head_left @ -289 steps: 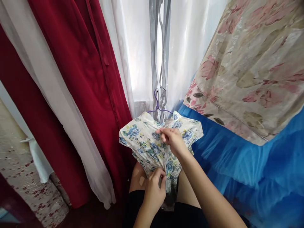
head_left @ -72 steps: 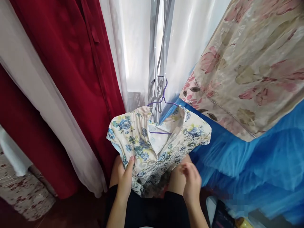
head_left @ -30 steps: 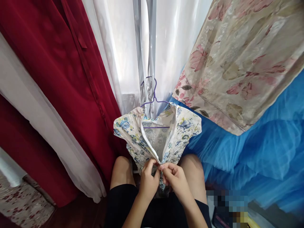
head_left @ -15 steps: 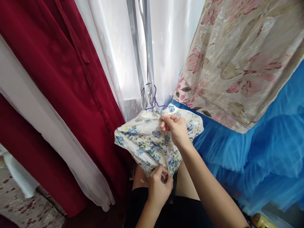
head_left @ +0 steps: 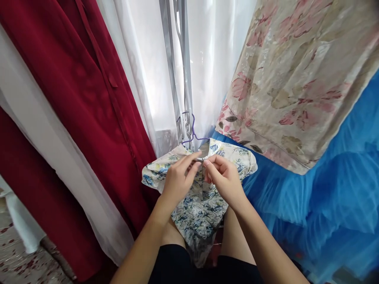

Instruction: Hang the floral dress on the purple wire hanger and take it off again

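A small white dress with blue flowers (head_left: 198, 205) hangs on a purple wire hanger (head_left: 192, 130) from a metal window grille (head_left: 180, 71), drooping over my knees. Both hands meet at the top of its back, just under the collar. My left hand (head_left: 177, 179) pinches the fabric there from the left with its fingers closed. Facing it, my right hand (head_left: 223, 177) pinches the same spot from the right. What lies between the fingertips is too small to make out.
A dark red garment (head_left: 89, 98) and a sheer white curtain (head_left: 142, 71) hang at the left. A beige cloth with pink flowers (head_left: 296, 71) hangs at the upper right over blue tulle (head_left: 319, 209). My black shorts (head_left: 183, 268) and bare knees sit below.
My left hand has risen from the dress's lower part to the collar beside my right hand. A second ago the back of the dress gaped open; now it lies closed.
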A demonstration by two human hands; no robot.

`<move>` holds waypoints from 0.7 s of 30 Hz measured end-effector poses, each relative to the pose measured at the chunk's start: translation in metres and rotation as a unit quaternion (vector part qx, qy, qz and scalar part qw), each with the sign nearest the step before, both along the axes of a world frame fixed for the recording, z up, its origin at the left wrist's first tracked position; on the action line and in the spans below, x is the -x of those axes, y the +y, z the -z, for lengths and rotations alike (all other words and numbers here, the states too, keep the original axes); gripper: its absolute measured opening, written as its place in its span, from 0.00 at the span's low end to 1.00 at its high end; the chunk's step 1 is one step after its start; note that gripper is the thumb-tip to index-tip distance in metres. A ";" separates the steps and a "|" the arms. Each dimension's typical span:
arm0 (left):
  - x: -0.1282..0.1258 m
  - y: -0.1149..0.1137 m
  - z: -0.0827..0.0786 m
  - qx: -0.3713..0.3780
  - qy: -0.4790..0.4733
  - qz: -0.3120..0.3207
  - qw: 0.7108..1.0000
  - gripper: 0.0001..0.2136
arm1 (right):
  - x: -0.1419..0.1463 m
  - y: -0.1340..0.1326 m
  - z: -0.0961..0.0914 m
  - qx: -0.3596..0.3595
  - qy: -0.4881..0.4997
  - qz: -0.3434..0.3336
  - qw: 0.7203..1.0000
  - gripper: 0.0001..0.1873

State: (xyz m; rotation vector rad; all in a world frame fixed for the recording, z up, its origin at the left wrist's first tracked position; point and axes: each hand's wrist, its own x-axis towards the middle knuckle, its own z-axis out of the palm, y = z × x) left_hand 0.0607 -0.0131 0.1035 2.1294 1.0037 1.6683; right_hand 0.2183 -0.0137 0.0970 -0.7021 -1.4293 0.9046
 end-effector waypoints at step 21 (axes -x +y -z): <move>0.090 0.027 0.089 0.293 -0.676 -0.015 0.676 0.19 | -0.009 0.003 0.069 0.124 0.005 -0.043 0.991 0.13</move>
